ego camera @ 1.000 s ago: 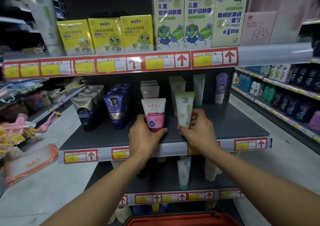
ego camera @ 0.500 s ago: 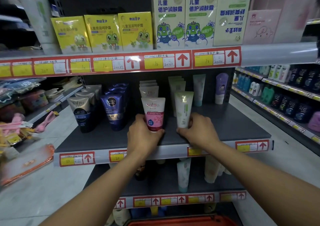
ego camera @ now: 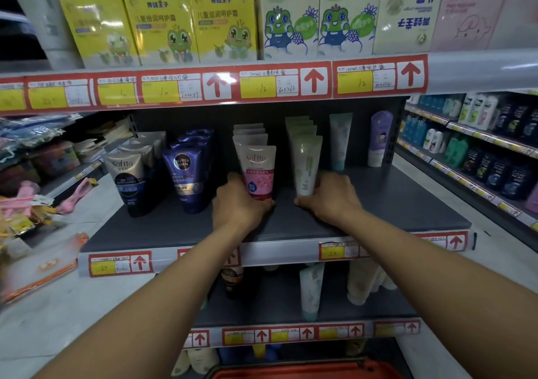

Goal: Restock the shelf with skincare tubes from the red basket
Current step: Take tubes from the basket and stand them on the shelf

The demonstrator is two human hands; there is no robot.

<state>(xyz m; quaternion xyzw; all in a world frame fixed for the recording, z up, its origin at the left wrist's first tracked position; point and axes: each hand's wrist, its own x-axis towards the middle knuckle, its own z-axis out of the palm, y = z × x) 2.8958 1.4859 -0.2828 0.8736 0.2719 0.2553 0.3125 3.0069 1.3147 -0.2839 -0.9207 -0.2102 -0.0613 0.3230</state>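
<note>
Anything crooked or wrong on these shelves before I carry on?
One thing: on the top shelf, the rightmost green frog box stands upside down, its print inverted, while the two boxes beside it read upright. The pink tube and green tube under the hands stand straight in their rows.

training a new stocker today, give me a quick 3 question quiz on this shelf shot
1. True or false: the left hand grips the pink tube.
2. The right hand is on which tube? A) navy B) pale green C) purple
3. Fill in: the red basket sits ___ the shelves.

Key: 1 true. 2 B, the pale green tube. 3 below, at the picture's bottom edge.
</note>
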